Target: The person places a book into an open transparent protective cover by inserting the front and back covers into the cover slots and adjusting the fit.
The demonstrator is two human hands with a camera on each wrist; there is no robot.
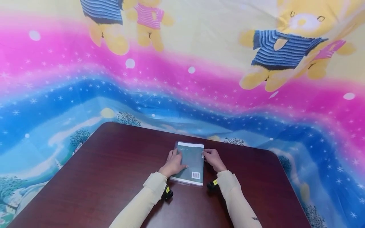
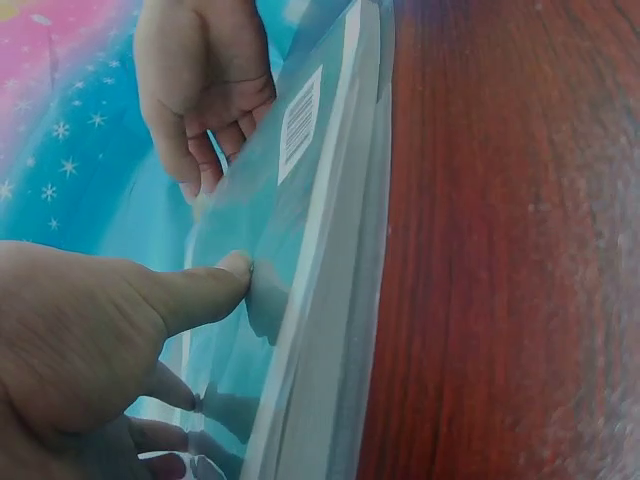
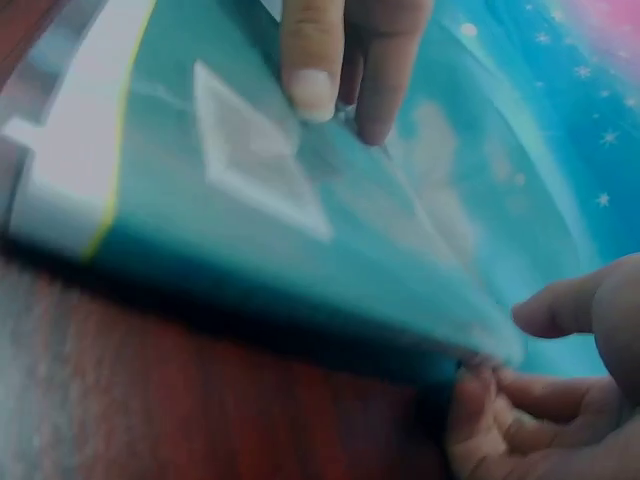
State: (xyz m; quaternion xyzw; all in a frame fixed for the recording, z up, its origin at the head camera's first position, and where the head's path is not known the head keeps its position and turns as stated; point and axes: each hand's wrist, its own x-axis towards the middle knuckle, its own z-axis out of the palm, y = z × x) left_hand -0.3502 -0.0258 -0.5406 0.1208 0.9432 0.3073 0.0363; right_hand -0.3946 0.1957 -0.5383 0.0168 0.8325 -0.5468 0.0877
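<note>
A green book (image 1: 189, 161) in a clear plastic cover lies on the table, its barcode side up. My left hand (image 1: 172, 162) rests on the book's left part, thumb and fingers spread over the cover. In the left wrist view its thumb (image 2: 205, 295) presses on the glossy surface. At the book's right edge my right hand (image 1: 213, 159) holds the border between thumb and curled fingers. Up close in the right wrist view, the right hand (image 3: 560, 370) has its fingertips at the edge, partly blurred.
The dark red-brown table (image 1: 114, 164) has rounded far corners. Behind it hangs a cloth (image 1: 182, 79) printed with bears, snowflakes and trees. Both wrists carry small black devices with yellow labels, close to the table.
</note>
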